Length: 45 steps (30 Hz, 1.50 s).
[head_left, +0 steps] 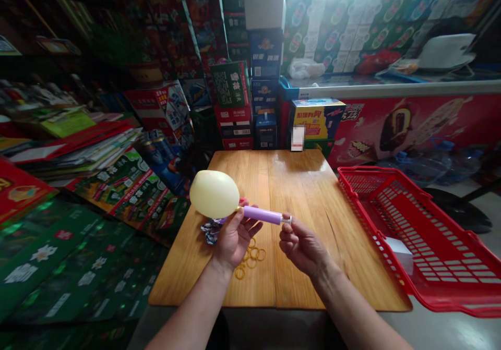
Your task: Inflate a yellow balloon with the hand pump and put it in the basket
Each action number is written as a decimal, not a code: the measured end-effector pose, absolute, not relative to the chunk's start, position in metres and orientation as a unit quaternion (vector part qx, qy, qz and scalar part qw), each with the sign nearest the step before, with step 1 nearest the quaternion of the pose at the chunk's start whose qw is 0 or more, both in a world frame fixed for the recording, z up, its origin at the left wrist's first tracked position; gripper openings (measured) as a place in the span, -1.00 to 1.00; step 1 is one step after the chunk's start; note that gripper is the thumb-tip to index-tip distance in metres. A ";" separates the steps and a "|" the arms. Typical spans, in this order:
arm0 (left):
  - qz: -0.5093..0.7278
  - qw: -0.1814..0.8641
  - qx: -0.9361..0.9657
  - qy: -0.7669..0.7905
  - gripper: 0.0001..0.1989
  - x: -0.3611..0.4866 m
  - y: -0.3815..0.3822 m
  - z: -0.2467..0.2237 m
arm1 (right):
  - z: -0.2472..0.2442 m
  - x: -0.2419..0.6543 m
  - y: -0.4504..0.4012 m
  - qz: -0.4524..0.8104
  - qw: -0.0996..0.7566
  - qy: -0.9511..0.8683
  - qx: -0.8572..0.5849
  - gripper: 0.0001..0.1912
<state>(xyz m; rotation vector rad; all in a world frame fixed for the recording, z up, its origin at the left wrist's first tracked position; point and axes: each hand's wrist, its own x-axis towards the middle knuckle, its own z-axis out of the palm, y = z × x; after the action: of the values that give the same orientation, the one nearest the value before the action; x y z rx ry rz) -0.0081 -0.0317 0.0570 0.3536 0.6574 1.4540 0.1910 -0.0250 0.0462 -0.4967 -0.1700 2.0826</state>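
A pale yellow balloon (214, 194), partly inflated, sits on the nozzle of a small purple hand pump (261, 215) above a wooden table (309, 183). My left hand (234, 235) pinches the balloon's neck on the nozzle and grips the pump's front end. My right hand (303, 245) holds the pump's handle end, fingers closed around it. Several yellow rubber bands (250, 258) lie on the table under my left hand, and a small heap of uninflated balloons (210, 230) lies just left of it.
A red plastic shopping basket (415, 235) stands at the table's right edge, a white item inside. Stacked printed cartons and flattened boxes (117, 178) crowd the left and back. A red freezer cabinet (407, 125) runs along the back right.
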 end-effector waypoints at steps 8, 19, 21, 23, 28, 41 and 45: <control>0.678 0.658 0.166 0.282 -0.72 -0.028 -0.022 0.061 | 0.056 0.218 -0.011 0.840 0.501 -0.097 -0.184 -0.74; 0.656 0.678 0.147 0.296 -0.71 -0.006 -0.032 0.059 | 0.049 0.189 -0.023 0.856 0.477 -0.061 -0.192 -0.79; 0.663 0.672 0.150 0.295 -0.73 -0.011 -0.028 0.061 | 0.052 0.197 -0.018 0.855 0.479 -0.062 -0.188 -0.78; 0.675 0.660 0.149 0.294 -0.74 -0.019 -0.024 0.063 | 0.056 0.210 -0.012 0.849 0.493 -0.065 -0.181 -0.78; 0.694 0.643 0.147 0.289 -0.73 -0.024 -0.024 0.064 | 0.058 0.219 -0.008 0.832 0.526 -0.054 -0.171 -0.75; 0.677 0.659 0.154 0.290 -0.73 -0.024 -0.021 0.060 | 0.056 0.217 -0.010 0.844 0.500 -0.071 -0.181 -0.75; 0.693 0.642 0.151 0.292 -0.70 -0.026 -0.023 0.060 | 0.056 0.221 -0.008 0.830 0.527 -0.055 -0.173 -0.76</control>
<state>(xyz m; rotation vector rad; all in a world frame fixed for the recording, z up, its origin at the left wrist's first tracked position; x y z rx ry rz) -0.0263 -0.0227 0.0600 0.3447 0.6652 1.5794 0.2207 -0.0080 0.0560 -0.4133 -0.1324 1.9839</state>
